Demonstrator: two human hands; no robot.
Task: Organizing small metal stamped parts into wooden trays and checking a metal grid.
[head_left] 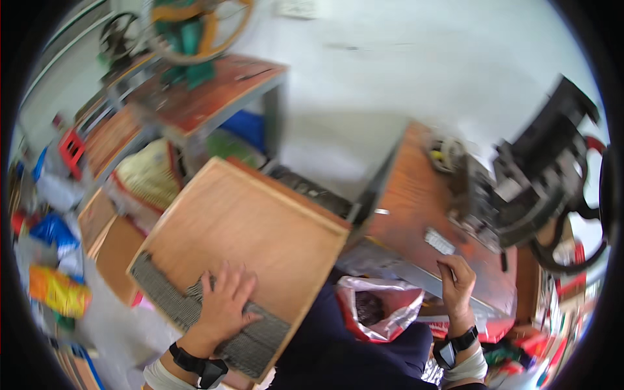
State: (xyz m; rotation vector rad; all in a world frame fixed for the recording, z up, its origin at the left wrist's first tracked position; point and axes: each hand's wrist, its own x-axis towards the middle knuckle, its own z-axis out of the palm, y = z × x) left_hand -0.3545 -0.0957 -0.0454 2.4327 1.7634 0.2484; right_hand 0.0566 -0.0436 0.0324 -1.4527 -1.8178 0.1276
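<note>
A shallow wooden tray with a raised rim lies tilted across my lap. Dark grey, ridged small pieces are packed in tight rows along its near edge. Resting on these rows, my left hand has its fingers spread over the bare wood. My right hand is held at the edge of the workbench, its fingers curled together; whether something small is pinched there I cannot make out. Just beyond its fingertips a small pale, patterned piece lies on the bench. I wear a dark band on each wrist.
An open red bag, silver inside, holds dark bits between tray and right hand. A black hand press with a wheel stands on the reddish workbench. Another table carries a green machine. Cartons and bags crowd the left.
</note>
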